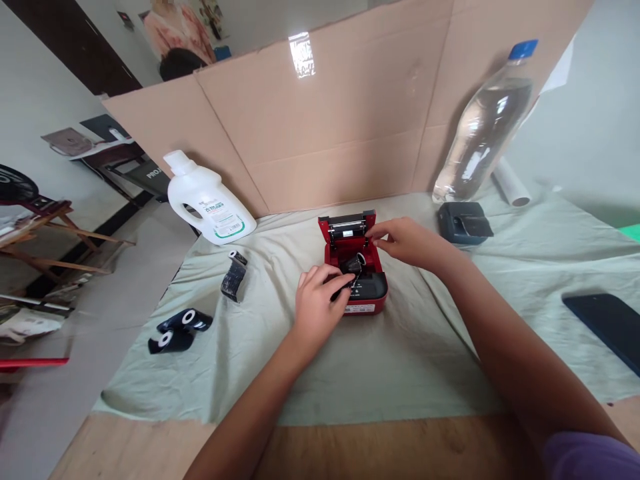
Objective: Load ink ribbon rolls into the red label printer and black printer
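A small red and black printer (371, 288) stands on the cloth with its lid (347, 229) raised. Inside its bay lies a black paper roll (354, 264) with a white rim showing at one end. My left hand (320, 300) reaches in from the front left, fingers bent and closed on the roll's loose black edge; the fingertips partly hide it. At the right side of the raised lid, my right hand (400, 241) has its thumb and forefinger closed on the lid's edge.
Black rolls (184, 328) and a partly unwound one (234, 277) lie left. Behind stand a white detergent bottle (205, 200), a cardboard panel (340, 127) and a tilted water bottle (487, 133). A dark box (463, 223), white tube (511, 181) and phone (607, 327) are right. A person (177, 30) is beyond.
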A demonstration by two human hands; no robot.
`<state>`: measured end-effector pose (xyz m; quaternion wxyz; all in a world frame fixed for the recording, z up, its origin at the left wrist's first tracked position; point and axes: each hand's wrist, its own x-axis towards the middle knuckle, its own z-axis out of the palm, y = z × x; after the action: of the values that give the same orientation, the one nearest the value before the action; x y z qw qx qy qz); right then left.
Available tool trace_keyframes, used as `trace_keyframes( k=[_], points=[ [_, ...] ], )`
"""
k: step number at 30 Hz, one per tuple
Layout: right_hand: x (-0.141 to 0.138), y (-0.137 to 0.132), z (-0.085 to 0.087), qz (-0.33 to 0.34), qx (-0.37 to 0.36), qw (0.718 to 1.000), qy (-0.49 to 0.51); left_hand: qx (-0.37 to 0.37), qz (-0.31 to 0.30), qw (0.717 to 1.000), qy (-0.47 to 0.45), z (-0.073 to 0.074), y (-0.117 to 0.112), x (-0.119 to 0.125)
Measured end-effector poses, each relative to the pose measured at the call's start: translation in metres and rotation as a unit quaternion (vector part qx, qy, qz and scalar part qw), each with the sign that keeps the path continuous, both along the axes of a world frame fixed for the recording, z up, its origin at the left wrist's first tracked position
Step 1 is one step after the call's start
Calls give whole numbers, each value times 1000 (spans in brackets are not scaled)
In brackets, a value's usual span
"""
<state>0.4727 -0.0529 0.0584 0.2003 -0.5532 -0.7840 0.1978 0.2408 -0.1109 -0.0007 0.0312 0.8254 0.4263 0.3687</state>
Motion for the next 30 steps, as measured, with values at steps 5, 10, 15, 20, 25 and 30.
trace_keyframes(
  k=[5, 10, 15, 20, 25, 30],
  points=[
    [-26, 1, -10, 52, -13, 996, -66, -3, -10, 999, 44, 4, 1, 1],
    [-42, -2, -14, 60, -22, 987, -145, 2, -14, 998, 57, 5, 1, 1],
    [-46, -6, -20, 67, -1, 987, -149, 23, -15, 999, 47, 6, 0, 1],
    [-47, -13, -15, 53, 35, 989, -134, 53, -24, 997, 40, 9, -1, 1],
    [-49, -12, -16, 35, 42, 992, -114, 59, -22, 997, 51, 9, -2, 2],
    [-55, -7, -28, 22, 44, 987, -154, 2, -20, 999, 30, 7, -1, 5]
  ],
)
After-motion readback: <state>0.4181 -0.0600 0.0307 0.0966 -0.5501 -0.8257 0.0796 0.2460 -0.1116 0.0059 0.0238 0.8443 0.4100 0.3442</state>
